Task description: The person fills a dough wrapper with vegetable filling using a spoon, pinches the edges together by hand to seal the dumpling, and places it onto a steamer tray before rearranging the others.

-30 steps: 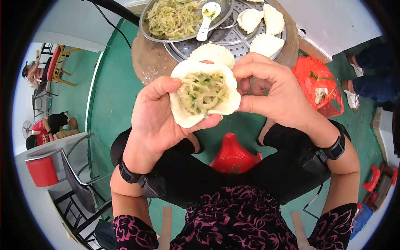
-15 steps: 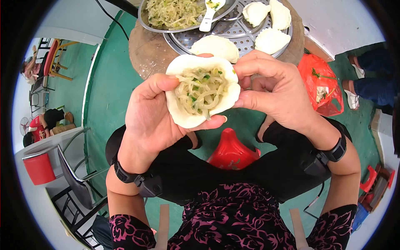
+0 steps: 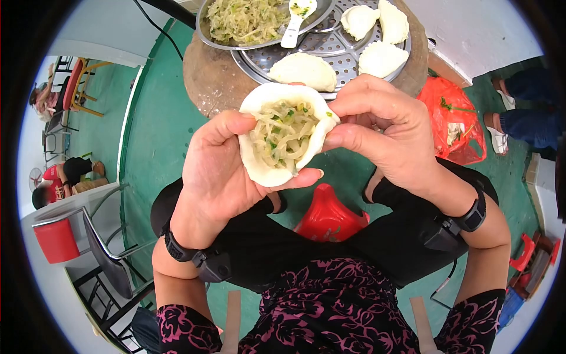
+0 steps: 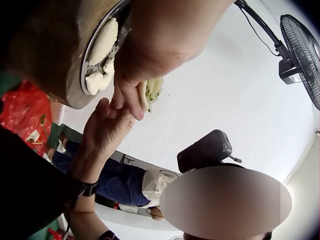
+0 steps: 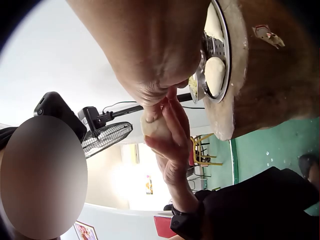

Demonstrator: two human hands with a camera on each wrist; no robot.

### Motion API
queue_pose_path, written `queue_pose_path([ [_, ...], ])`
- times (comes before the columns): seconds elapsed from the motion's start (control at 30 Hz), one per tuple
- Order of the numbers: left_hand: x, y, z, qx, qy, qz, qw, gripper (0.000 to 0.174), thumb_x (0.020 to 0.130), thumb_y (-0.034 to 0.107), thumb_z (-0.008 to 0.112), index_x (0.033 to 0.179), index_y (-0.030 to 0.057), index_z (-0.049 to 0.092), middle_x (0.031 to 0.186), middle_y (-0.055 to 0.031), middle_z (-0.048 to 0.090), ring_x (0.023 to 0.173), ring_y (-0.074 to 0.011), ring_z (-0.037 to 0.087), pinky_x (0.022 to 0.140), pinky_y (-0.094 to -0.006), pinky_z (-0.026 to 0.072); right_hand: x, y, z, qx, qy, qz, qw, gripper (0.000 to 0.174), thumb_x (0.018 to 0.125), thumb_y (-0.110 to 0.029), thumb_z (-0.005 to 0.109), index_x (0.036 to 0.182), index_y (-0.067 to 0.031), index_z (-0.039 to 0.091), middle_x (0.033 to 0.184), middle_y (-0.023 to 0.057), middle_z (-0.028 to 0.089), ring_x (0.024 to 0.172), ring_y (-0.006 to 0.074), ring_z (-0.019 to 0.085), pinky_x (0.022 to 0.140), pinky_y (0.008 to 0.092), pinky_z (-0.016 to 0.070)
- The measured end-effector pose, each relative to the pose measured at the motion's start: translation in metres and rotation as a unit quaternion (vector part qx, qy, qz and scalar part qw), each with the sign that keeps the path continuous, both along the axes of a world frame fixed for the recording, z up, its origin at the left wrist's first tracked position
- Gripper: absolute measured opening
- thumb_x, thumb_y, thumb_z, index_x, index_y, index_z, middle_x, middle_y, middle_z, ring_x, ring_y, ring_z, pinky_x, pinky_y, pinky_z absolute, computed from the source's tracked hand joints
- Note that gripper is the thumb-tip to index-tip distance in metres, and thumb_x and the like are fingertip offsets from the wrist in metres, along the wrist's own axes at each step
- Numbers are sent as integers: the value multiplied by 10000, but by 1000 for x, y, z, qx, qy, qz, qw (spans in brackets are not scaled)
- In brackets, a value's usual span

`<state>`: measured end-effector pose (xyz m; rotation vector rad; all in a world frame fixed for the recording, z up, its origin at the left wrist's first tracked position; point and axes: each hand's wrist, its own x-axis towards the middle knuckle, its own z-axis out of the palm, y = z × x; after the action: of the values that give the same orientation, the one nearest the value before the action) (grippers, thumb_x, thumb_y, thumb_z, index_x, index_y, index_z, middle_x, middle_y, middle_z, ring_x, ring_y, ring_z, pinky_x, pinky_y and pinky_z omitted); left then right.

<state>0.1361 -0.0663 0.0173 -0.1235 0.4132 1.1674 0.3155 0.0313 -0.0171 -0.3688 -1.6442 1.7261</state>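
A round dough wrapper (image 3: 259, 166) is cupped in the left hand (image 3: 215, 171), whose thumb lies over its left rim and whose fingers curl beneath. Shredded filling with green bits (image 3: 283, 133) fills its middle, open to view. Thumb and forefinger of the right hand (image 3: 392, 130) pinch the wrapper's right edge, which stands folded up a little there. The left wrist view shows the wrapper edge-on (image 4: 143, 95) beside the fingertips. From the right wrist view the wrapper's underside (image 5: 157, 129) shows against the left hand's fingers (image 5: 172, 132).
Beyond the hands, a round wooden stand (image 3: 206, 82) bears a perforated steel tray (image 3: 348, 56) with several crimped dumplings (image 3: 303, 72). A steel bowl of filling (image 3: 244, 22) with a white spoon (image 3: 292, 29) overlaps the tray. A red plastic bag (image 3: 451, 121) lies on the right; a red stool (image 3: 330, 215) is below.
The right hand's fingers have moved slightly inward, and the wrapper's right edge has turned up and narrowed towards the filling. The left hand keeps its hold.
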Motion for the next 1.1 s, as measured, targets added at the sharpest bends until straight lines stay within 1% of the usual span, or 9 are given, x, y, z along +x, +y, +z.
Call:
queue_pose_path([
  [0.07,1,0,2,-10,12,1,1000,529,799,151,414,1281,-21,277,1272,-197,387,1142,-372,417,900,-607,341,-1,-2,2,-8,9,-9,1000,128,744,-8,637,869,-5,610,828,46,547,709,80,559,557,190,422],
  [0.17,0,1,3,-34,-72,38,996,532,816,137,358,1316,5,234,1353,-254,199,1267,-414,163,891,-633,327,0,-1,6,39,-7,-32,999,88,760,-3,614,848,2,603,814,46,540,690,83,551,548,198,430],
  [0.37,5,5,12,-27,-78,45,996,541,842,173,390,1314,-19,209,1344,-284,183,1278,-413,107,875,-604,369,2,7,7,205,-43,-94,973,41,783,0,579,820,14,591,772,54,531,675,95,552,556,208,450],
  [0.57,3,5,10,-19,-24,38,999,549,888,294,377,1314,-11,214,1340,-278,199,1260,-433,150,866,-598,382,3,3,6,30,-33,-52,998,239,756,-52,633,988,-5,599,806,39,531,685,80,521,563,201,428],
  [0.6,3,4,9,-8,-15,41,999,522,884,268,378,1305,-7,238,1329,-264,242,1235,-440,221,861,-588,395,4,5,8,50,-46,-39,997,287,744,-64,649,1020,-17,590,818,33,524,690,76,512,560,199,422],
  [0.7,3,5,11,4,39,11,999,479,875,260,389,1284,28,296,1267,-175,399,1145,-346,423,897,-544,385,8,11,12,113,-76,-13,991,404,706,-101,694,1088,-49,570,850,13,503,697,66,481,547,192,400],
  [0.77,6,6,15,9,79,2,997,466,864,234,398,1275,31,311,1258,-159,414,1135,-321,440,895,-545,388,8,14,13,154,-79,-6,985,445,680,-125,721,1094,-66,568,866,0,491,692,62,456,530,188,379],
  [0.8,7,5,12,13,70,0,997,463,863,229,399,1272,31,315,1255,-156,417,1132,-315,445,893,-544,389,7,12,13,103,-85,-13,991,449,661,-141,737,1078,-82,582,867,-9,482,679,64,429,525,189,359],
  [1.1,8,5,11,12,91,-8,996,446,850,198,410,1261,44,336,1229,-139,447,1103,-289,477,884,-540,401,4,13,8,0,-36,17,999,306,679,-85,712,969,-60,621,839,-3,502,683,56,437,596,205,382],
])
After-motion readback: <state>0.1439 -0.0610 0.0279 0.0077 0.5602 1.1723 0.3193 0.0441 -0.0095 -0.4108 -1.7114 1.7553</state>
